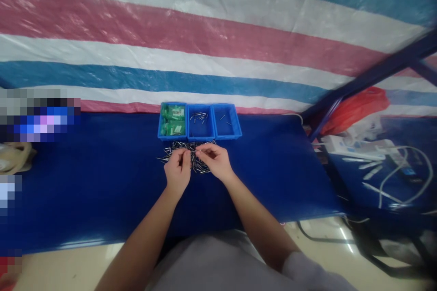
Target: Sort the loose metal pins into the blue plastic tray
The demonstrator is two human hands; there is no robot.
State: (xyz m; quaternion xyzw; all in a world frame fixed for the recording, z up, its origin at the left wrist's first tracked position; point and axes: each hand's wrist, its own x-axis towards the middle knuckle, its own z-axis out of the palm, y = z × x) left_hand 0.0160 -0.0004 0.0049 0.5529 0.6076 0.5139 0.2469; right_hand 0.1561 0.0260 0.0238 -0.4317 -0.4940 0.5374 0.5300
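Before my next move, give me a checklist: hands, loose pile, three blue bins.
1. Bare left hand and bare right hand at the pile of thin, dark and silvery pieces: ok.
2. Secure pinch: cannot tell, contact too small.
3. Green plastic packets inside the rectangular blue plastic left bin: ok.
4. Matching middle bin and right bin alongside, each with thin pieces inside: ok.
5. Pile contained in a bin: not ok, loose on the dark-blue table.

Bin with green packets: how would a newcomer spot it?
Find the blue table in front of the striped sheet. Near its far edge, three blue bins stand side by side, beyond the pile of metal pieces. It's the leftmost bin, the only one holding green packets.
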